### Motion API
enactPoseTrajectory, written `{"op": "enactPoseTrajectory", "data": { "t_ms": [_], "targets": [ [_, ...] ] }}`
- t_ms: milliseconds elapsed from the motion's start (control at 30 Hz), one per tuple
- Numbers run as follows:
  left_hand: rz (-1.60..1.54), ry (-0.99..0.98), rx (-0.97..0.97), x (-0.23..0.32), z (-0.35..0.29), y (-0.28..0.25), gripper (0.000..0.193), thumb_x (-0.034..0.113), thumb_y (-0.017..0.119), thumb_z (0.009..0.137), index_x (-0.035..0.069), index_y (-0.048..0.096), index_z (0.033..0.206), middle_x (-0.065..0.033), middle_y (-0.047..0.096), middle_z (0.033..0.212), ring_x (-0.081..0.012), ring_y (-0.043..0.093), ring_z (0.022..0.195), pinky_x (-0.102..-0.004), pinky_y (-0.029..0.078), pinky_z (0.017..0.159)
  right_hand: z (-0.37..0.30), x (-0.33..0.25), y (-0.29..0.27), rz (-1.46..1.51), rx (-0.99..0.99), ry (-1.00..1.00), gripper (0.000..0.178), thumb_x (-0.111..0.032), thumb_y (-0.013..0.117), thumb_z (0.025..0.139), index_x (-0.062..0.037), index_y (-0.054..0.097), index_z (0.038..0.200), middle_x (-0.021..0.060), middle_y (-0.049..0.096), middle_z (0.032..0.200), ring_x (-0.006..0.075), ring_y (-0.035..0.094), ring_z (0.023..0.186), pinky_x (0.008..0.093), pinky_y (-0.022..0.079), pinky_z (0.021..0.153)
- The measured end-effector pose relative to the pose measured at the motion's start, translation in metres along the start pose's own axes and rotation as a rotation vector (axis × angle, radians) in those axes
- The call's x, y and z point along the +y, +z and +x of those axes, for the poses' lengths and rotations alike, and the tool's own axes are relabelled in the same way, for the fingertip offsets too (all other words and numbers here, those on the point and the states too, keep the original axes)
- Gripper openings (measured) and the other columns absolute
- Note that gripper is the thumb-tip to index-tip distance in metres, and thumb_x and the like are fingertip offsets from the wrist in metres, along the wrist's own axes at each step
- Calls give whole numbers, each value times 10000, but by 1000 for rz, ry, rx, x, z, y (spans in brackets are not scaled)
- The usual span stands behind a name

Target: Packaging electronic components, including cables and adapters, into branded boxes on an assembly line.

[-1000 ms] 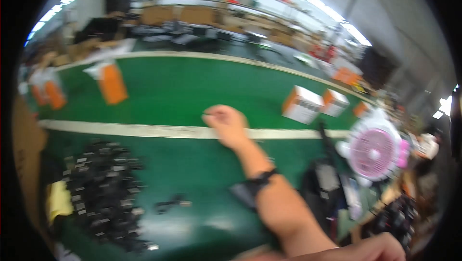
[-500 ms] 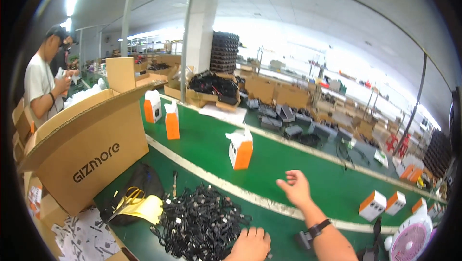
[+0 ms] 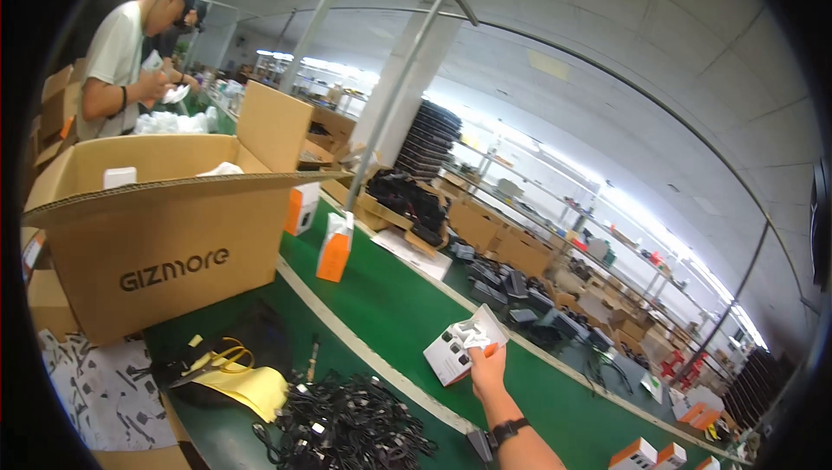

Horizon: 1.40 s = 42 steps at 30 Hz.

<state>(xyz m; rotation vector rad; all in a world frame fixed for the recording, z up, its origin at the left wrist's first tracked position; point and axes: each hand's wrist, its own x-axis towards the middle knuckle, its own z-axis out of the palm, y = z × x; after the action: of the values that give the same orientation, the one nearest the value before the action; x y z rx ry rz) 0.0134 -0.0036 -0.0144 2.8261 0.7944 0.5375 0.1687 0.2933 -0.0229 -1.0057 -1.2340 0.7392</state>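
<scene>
My right hand (image 3: pixel 488 370) is closed on the near right side of a small white and orange box (image 3: pixel 448 359). The box leans to the left over the green belt, its lid flap up and crumpled white wrapping showing at its open top. A dark band circles my right wrist. My left hand is out of view. Closest to my right forearm, on the near side of the belt's pale edge, lies a heap of black cables (image 3: pixel 351 422) with small plugs.
A large cardboard carton (image 3: pixel 173 253) stands at left. Yellow-handled scissors (image 3: pixel 227 357) lie by yellow paper (image 3: pixel 251 388). Another orange and white box (image 3: pixel 334 249) stands on the green belt (image 3: pixel 381 297); several more sit at lower right. A co-worker (image 3: pixel 117 58) stands at far left.
My right hand has reached the box on the belt and closed on it, and the box now tilts. My left hand has left the view. The view has turned and tilted.
</scene>
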Motion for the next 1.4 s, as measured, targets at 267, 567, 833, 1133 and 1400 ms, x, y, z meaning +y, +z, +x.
{"op": "enactPoseTrajectory", "data": {
  "t_ms": [267, 567, 833, 1133, 1400],
  "targets": [
    [-448, 209, 672, 6, 24, -17, 149, 45, 680, 870, 62, 693, 1018, -119, 696, 979, -333, 698, 910, -399, 576, 783, -168, -115, -124, 215, -100, 176, 639, 137, 581, 864, -53, 431, 1455, 104, 635, 1365, 220, 639, 1250, 373, 525, 1048],
    [-204, 5, 604, 18, 81, -40, 156, 14, 659, 889, 43, 639, 1041, -151, 674, 901, -379, 686, 822, -464, 562, 716, -249, -108, -130, 263, -1, -65, 723, 185, 694, 818, -105, 298, 1348, 157, 456, 1392, 235, 614, 1204, 351, 564, 969],
    [-249, -17, 627, 7, 79, -77, 293, -64, 811, 765, 28, 665, 1002, -123, 657, 935, -283, 705, 805, -381, 583, 673, -250, -107, -126, -237, 201, -348, 437, 51, 810, 768, -28, 589, 1136, 127, 542, 1208, 235, 658, 1079, 367, 589, 968],
    [155, 124, 354, 8, 86, -50, 275, 22, 675, 803, 61, 673, 1075, -60, 699, 1025, -269, 685, 929, -400, 572, 826, -237, -116, -141, -246, -133, -9, 483, -151, 885, 793, -30, 711, 1227, 117, 638, 1207, 224, 706, 1065, 342, 597, 943],
    [260, -47, 275, -2, 87, -50, 264, 84, 721, 825, 160, 763, 1075, -32, 717, 864, -251, 691, 917, -440, 473, 943, -244, -120, -140, -90, -78, 99, 585, -205, 897, 806, -29, 585, 1269, 132, 615, 1246, 244, 701, 1086, 364, 604, 938]
  ]
}}
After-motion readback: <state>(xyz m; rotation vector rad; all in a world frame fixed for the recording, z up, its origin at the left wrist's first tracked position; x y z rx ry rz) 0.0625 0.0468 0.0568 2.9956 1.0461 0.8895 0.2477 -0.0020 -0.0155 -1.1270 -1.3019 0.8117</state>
